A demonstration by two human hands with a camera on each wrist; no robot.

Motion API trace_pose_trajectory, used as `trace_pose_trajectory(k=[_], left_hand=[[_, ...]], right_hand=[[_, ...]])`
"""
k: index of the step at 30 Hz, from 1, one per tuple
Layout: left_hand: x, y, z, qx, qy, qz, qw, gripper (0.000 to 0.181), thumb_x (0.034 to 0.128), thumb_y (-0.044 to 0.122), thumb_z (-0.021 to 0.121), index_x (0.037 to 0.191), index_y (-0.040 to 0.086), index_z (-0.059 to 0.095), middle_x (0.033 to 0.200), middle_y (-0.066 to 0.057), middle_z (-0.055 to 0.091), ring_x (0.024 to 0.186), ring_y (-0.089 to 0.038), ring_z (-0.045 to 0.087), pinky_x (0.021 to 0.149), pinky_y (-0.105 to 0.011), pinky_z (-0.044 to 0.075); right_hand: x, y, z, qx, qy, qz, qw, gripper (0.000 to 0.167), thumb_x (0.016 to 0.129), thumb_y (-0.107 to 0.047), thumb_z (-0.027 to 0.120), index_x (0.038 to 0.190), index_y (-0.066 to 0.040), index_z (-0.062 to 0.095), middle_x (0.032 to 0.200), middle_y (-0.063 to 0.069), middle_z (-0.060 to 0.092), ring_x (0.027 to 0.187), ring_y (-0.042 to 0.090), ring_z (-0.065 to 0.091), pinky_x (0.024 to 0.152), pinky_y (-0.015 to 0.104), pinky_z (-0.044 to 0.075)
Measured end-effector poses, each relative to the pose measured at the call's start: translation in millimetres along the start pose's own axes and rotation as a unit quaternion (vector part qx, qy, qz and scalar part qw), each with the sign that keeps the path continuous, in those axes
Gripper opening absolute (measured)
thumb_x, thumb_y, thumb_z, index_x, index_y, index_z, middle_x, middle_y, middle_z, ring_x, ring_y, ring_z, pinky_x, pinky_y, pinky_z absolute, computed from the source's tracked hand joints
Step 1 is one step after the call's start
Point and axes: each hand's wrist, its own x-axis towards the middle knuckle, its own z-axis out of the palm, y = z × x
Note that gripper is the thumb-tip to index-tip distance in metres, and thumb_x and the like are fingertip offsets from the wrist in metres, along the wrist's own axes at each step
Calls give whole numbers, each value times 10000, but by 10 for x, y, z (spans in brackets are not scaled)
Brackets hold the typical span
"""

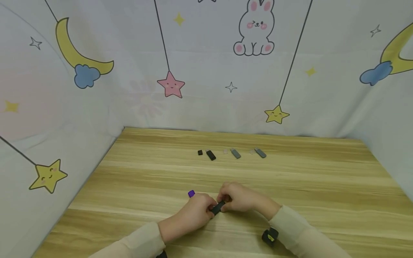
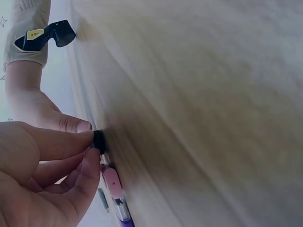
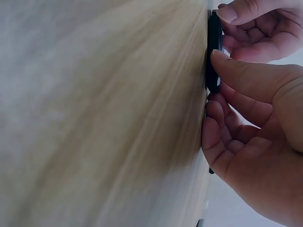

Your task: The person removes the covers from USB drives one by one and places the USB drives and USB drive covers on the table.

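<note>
A black USB stick (image 1: 218,208) is held between both hands just over the table, slanting up to the right in the head view. My left hand (image 1: 197,211) pinches its near end between thumb and fingers. At the far end, the thumb and fingers of my right hand (image 1: 240,197) grip it. Whether it is capped is hidden by the fingers. In the right wrist view the dark stick (image 3: 214,52) lies close to the wood. Beyond the left hand sits a purple cap (image 1: 191,193); the left wrist view also shows a pink stick (image 2: 112,182) with a metal plug beside it.
Farther back on the wooden table (image 1: 145,172) lie a black USB stick (image 1: 211,155) with a small black cap (image 1: 200,152), and two grey sticks (image 1: 235,153) with clear caps. A printed cloth (image 1: 206,107) stands behind the table. Both wrists wear a black camera (image 1: 270,236).
</note>
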Motion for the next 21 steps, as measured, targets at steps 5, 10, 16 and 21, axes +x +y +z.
trace_pose_trajectory(k=[5,10,16,21], left_hand=[[12,27,-4,96,-19,84,9999,110,719,-90,697,755,14,696,694,-13,614,648,-20,464,608,-179,409],[21,52,-6,126,-67,46,9999,114,725,-79,707,720,31,679,662,27,567,623,-11,436,583,-174,397],[32,78,-3,105,-202,-62,9997,110,733,-49,720,718,45,666,641,65,493,597,-17,399,559,-172,373],[36,77,-2,113,-356,-179,9991,93,744,-6,746,713,47,676,613,78,474,565,-15,394,530,-165,352]], right_hand=[[-17,-4,1,-45,-73,4,10000,107,807,-72,761,868,-94,676,844,-49,535,770,64,474,689,201,418],[-30,-1,6,-112,-118,-46,9999,107,816,-72,753,861,-105,662,838,-59,524,766,62,468,687,198,414],[-40,-1,10,-239,-146,-95,9996,112,821,-80,752,860,-116,653,830,-76,514,760,59,466,685,191,415],[-41,1,17,-212,-171,-99,9996,123,819,-74,751,865,-128,650,831,-87,520,765,53,474,692,190,422]])
